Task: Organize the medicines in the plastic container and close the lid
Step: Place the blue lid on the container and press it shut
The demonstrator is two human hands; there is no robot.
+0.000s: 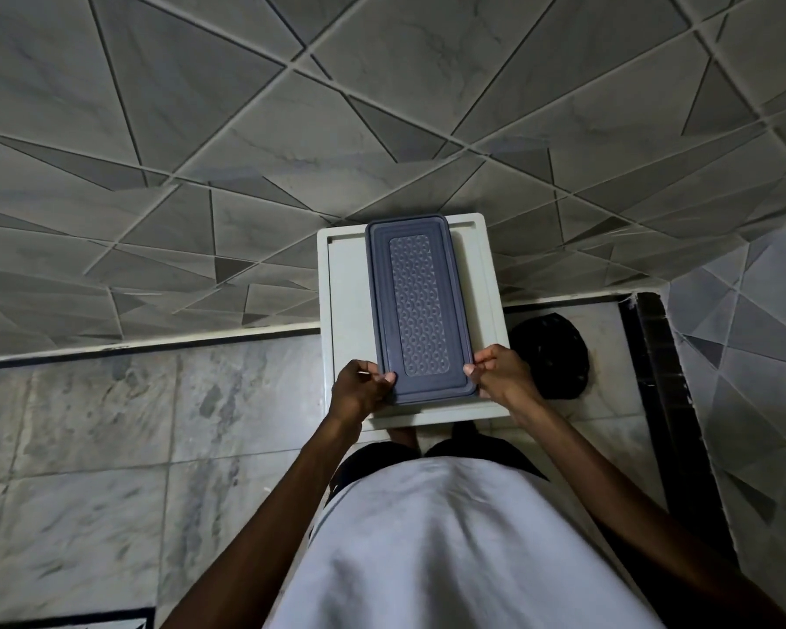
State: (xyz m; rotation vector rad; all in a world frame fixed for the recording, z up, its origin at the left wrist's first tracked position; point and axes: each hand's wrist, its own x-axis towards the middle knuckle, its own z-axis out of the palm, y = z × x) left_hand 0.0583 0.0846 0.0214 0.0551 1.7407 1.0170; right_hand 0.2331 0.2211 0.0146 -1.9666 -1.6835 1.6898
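A long plastic container with a grey-blue lid point(420, 306) lies lengthwise on a small white table point(348, 288) against the tiled wall. The lid has a clear patterned panel in its middle and covers the container fully, so the medicines inside are hidden. My left hand point(359, 388) grips the near left corner of the lid, thumb on top. My right hand point(502, 372) grips the near right corner in the same way.
A dark round object point(550, 356) lies on the marble floor just right of the table. The tiled wall point(291, 152) rises directly behind the table, and a second wall closes the corner at right. My white shirt fills the lower view.
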